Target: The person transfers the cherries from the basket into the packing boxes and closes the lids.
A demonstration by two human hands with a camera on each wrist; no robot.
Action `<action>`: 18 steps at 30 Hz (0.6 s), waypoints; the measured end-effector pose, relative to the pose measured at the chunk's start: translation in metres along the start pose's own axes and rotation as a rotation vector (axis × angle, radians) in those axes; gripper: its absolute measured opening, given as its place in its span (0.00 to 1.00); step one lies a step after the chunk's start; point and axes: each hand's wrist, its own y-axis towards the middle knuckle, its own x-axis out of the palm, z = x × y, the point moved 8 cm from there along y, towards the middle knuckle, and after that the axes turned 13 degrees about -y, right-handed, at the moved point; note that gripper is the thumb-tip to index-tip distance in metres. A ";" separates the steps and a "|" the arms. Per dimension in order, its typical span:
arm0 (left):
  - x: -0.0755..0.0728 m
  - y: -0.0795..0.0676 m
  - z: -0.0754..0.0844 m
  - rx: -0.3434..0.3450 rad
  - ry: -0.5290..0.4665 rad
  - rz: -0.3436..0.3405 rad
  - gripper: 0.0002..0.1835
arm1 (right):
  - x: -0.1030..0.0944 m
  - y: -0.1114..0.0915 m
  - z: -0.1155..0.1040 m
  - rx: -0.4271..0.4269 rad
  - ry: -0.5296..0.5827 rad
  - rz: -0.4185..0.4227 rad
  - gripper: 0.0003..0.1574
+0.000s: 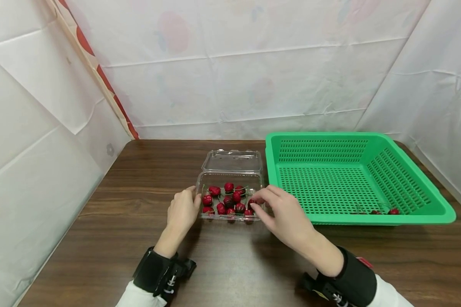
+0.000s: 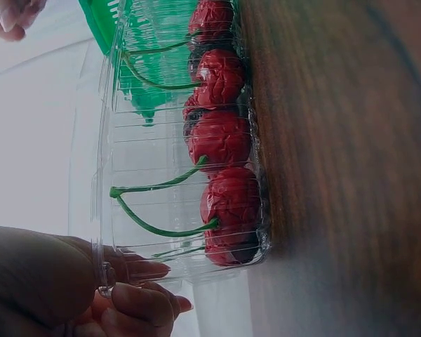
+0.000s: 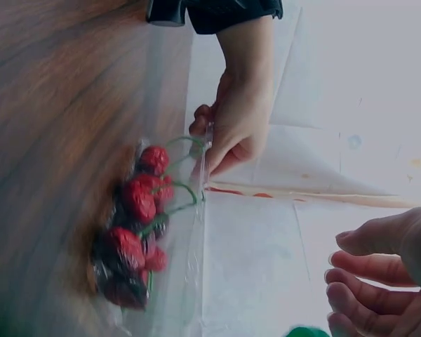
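Observation:
A clear plastic clamshell box (image 1: 211,177) stands on the table with its lid (image 1: 234,162) folded back. Several red cherries (image 1: 229,187) with green stems lie on its floor; their skins look wrinkled in the left wrist view. My left hand (image 1: 183,209) grips the box's left rim between thumb and fingers, as the left wrist view also shows. Over the box's right front corner hovers my right hand (image 1: 286,215), its fingers loosely bent. In the right wrist view that hand (image 3: 386,274) is above the rim, with nothing between thumb and fingertips.
Just right of the box stands a large green plastic basket (image 1: 361,219) with perforated walls. A few cherries (image 1: 393,211) lie inside near its front wall. Brown wooden table (image 1: 119,238) surrounds both, and white sheeting (image 1: 230,94) hangs behind and at the sides.

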 end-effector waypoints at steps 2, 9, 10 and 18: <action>0.000 0.000 0.000 0.001 -0.003 -0.002 0.18 | -0.003 0.000 0.003 0.004 0.000 -0.013 0.07; -0.001 -0.001 0.001 0.000 -0.007 -0.004 0.18 | -0.016 -0.002 0.017 0.005 -0.046 -0.050 0.06; -0.001 -0.001 0.001 0.000 -0.006 -0.003 0.18 | -0.017 -0.002 0.020 0.002 -0.052 -0.056 0.06; -0.001 -0.001 0.000 0.000 -0.004 0.003 0.18 | -0.032 -0.007 0.034 -0.037 -0.126 -0.079 0.07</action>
